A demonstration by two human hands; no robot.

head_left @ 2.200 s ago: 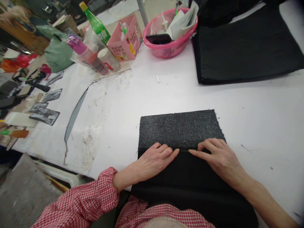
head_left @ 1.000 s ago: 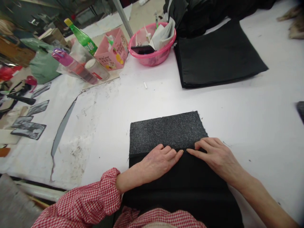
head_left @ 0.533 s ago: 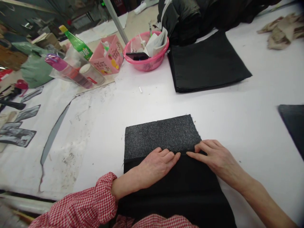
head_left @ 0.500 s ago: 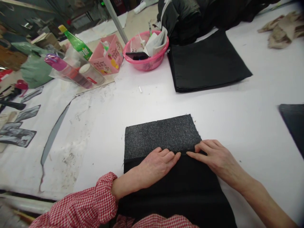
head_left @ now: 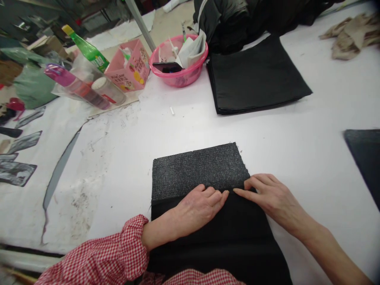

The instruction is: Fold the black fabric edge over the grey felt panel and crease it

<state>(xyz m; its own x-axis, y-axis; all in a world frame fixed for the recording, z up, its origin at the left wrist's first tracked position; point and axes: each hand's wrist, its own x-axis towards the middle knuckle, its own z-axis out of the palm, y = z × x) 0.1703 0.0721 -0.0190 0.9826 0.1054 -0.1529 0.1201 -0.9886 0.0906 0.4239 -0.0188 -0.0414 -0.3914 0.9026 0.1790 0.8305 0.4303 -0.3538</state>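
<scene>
Table: white-topped and scuffed to the left; everything I mention here lies or stands on it, or partly on it.
Heap: dark cloth, bunched on the far side.
Cloth: the piece in hand, black, at the near side, running down toward the red-checked clothes; where it ends I can't see from here.
Stack: black sheets laid flat, far and a little right, well apart from the hands.
Band: speckled grey, flat across the cloth's far end, rough-edged on the right.
Basin: pink, far side, left of the stack, holding papers and a phone.
Left hand: fingers bent down onto the cloth; whether they pinch or only press, I can't tell.
Right hand: thumb stretched left, fingers bent near the band's right edge; it looks like a light pinch, but I can't be sure.
Seam: where black meets grey; the step looks like working this line straight by touch.
White stick: lying alone beyond the band.
Gap between thumbs: narrow; the next move, I'd judge, calls for both hands level and the line unpuckered.
</scene>
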